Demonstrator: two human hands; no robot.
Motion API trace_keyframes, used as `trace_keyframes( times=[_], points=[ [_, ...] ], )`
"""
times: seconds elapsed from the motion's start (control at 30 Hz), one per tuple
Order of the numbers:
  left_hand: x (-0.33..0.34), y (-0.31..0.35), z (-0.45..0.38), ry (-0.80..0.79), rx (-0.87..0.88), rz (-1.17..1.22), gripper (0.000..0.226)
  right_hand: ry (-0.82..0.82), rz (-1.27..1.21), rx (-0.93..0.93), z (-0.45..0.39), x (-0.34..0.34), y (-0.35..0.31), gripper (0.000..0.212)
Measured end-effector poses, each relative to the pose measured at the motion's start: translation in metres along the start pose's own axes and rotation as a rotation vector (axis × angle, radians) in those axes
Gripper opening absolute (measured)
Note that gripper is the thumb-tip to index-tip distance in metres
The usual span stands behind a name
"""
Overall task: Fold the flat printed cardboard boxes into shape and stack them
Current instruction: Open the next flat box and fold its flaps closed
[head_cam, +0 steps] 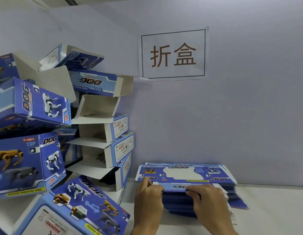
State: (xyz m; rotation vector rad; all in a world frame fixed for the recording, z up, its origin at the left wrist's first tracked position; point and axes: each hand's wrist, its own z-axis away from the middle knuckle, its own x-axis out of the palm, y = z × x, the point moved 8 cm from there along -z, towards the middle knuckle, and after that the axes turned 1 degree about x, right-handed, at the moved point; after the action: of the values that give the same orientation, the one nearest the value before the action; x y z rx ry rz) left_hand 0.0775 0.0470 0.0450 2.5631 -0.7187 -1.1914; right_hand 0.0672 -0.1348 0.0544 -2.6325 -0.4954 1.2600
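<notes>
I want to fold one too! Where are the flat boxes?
The flat boxes lie in a pile on the table, low and right of centre against the wall, just right of the folded boxes. Both hands touch its front edge.

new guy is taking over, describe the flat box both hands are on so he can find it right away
Below the wall sign, a stack of flat boxes sits on the table. The top flat box is the one: the left hand and right hand grip its near edge.
</notes>
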Motion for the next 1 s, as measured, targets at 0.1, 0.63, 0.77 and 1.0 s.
trace_keyframes(
  times=[0.1,0.63,0.77,1.0],
  points=[
    [0.0,-0.001,0.001,0.0,-0.004,0.026,0.03,0.026,-0.028,-0.002,0.001,-0.001,-0.001,0.017],
    [-0.005,0.003,-0.007,0.106,0.014,0.224,0.081,0.539,-0.271,-0.048,-0.008,-0.061,0.016,0.019],
    [0.022,0.007,0.001,-0.193,0.069,0.128,0.044,0.69,-0.437,0.042,-0.01,-0.091,0.026,0.018],
    [0.0,-0.027,-0.004,0.013,-0.296,0.215,0.016,0.808,-0.775,0.127,-0.012,-0.127,0.037,0.013]
  ],
)
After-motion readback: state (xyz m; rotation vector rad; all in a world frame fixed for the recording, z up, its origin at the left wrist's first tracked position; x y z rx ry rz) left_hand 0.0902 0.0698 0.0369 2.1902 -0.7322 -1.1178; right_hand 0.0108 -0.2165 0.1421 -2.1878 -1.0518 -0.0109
